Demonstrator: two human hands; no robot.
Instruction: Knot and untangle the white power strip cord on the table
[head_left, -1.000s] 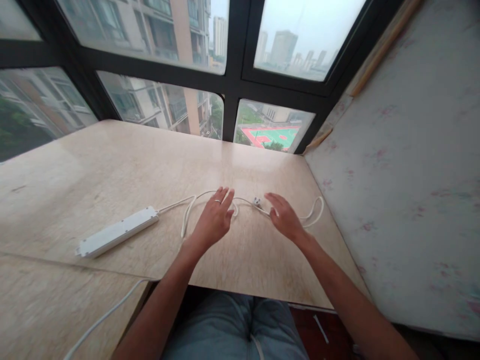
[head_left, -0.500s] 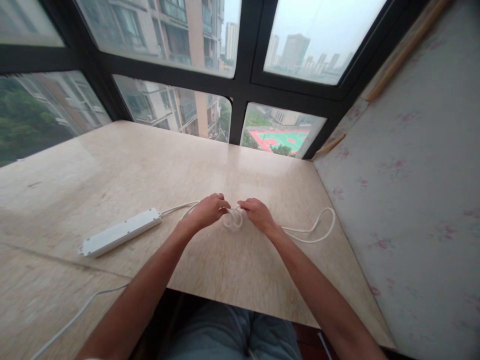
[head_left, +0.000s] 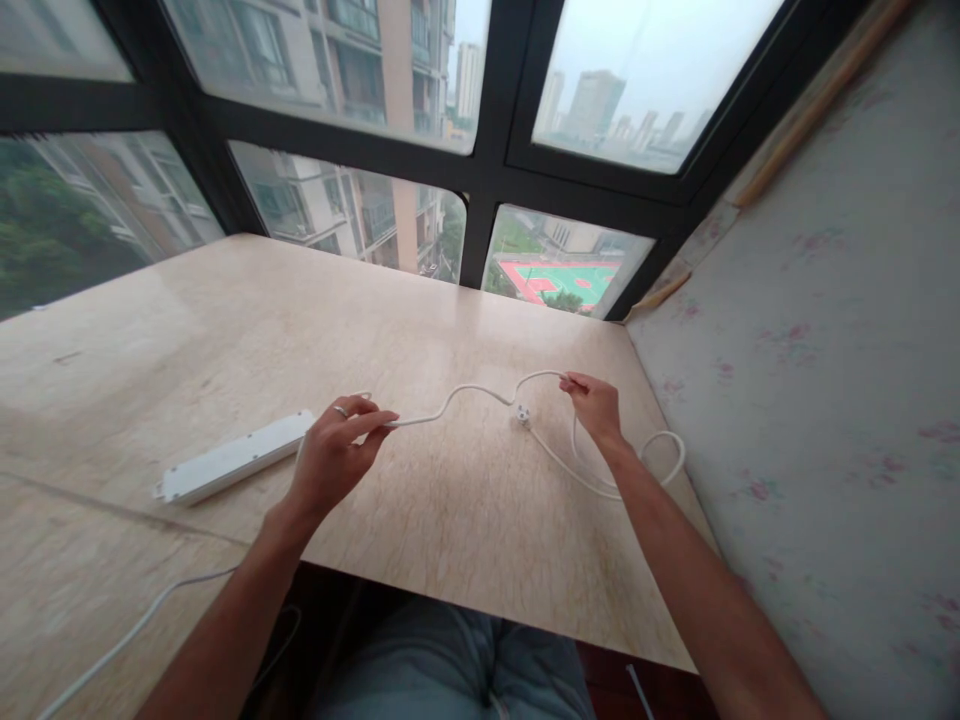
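No legible text, labels, brands — no readable numbers, signs

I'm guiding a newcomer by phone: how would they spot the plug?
Below the dark window frame, find the marbled counter. Look between the left hand and right hand, nearer the right. The plug is short and chunky, unlike the thin white cord or long power strip.

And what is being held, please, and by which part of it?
The white cord, pinched partway along its length: the left hand holds it nearer the power strip, the right hand nearer the wall.
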